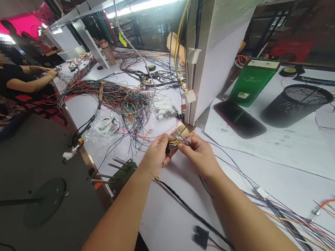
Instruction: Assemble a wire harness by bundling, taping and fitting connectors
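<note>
Centrally, the left hand (156,154) grips the black connector housing (168,147) between thumb and fingers; the fingers partly cover it. The right hand (201,154) pinches the multicolored wires (186,141) beside the housing, with thumb and index finger closed on them. Both hands are above the white worktable (170,223), near its left edge.

The upright post (194,85) stands directly beyond the hands and obstructs the view of part of the area behind it, where a person's forearm (175,50) is partly visible. Left of the post lie the large wire bundle (108,97) and the clear plastic bag (102,131). The green base with metal pins (122,172) sits beside the left forearm.

Right of the post, the smartphone (240,119) rests on the printed sheet (273,150), between the green container (253,82) and the black mesh cup (296,107). The black sleeved cable (184,203) runs below the hands; the black two-prong connector (201,238) lies nearby. The right forearm crosses in front of the loose wires (283,213).
</note>
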A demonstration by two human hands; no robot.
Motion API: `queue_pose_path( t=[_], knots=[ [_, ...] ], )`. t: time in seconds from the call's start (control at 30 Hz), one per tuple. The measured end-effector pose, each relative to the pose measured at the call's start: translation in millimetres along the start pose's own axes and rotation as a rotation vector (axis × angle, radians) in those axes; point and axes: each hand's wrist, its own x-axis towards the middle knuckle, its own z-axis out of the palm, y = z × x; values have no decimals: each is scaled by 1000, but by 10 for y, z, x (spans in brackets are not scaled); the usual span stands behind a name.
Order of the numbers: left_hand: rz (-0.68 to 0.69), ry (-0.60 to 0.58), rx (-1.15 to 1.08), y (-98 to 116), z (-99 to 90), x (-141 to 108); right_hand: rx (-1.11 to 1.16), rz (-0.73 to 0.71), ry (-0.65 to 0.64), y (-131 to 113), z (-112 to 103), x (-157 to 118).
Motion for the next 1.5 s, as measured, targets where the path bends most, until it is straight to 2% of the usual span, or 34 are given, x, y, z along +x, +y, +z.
queue_pose_path(
  t=[0.27, 0.63, 1.03, 1.3, 1.5],
  knots=[
    [1, -22, -98, -8, -11, 39, -32, -62, -72, -3, -6, 0],
    [7, 1, -54, -14, -6, 38, -61, -105, -57, -2, 13, 7],
    [-43, 0, -126, -8, 7, 30, -96, -100, -90, 10, -22, 13],
    [-25, 3, -118, -11, 29, 19, -92, -90, -85, 21, -9, 6],
    [67, 26, -73, -22, 52, 11, -92, -123, -112, 12, -8, 7]
  ],
)
